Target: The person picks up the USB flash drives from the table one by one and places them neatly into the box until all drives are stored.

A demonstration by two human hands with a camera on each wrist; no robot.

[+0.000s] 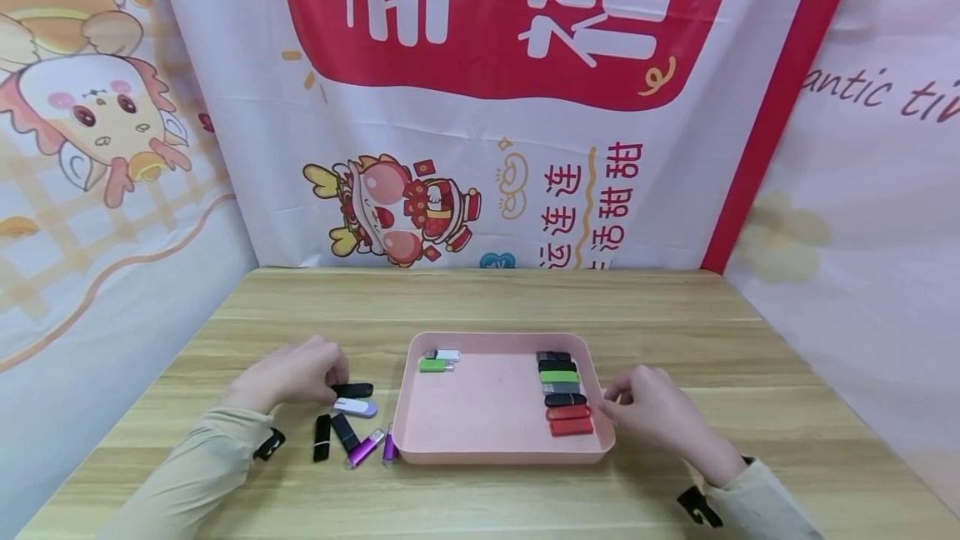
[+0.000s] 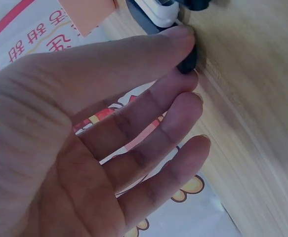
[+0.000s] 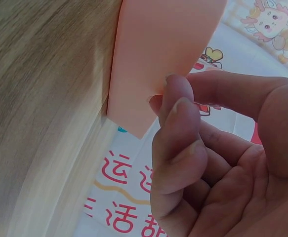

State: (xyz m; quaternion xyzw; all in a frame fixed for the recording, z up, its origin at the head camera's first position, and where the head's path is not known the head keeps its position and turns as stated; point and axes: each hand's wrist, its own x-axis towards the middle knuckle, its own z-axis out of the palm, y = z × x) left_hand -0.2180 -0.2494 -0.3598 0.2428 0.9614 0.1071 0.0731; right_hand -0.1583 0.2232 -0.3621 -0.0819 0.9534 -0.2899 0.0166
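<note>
In the head view my left hand (image 1: 288, 369) is at the table left of the pink tray (image 1: 487, 457). Its thumb and index finger pinch the end of a black USB stick (image 1: 356, 390), whose dark end (image 2: 187, 64) shows between the fingertips in the left wrist view. Just beside it lies a white and lavender USB stick (image 1: 355, 407). My right hand (image 1: 652, 411), fingers loosely curled, has its fingertips right at the tray's right wall (image 3: 148, 54). No USB stick shows in it.
Two black USB sticks (image 1: 322, 438) and two purple ones (image 1: 365, 448) lie left of the tray. Inside it, a white stick (image 1: 447, 355) and a green one (image 1: 432, 366) sit at the left. Several black, green, grey and red sticks (image 1: 572, 427) form a column at the right.
</note>
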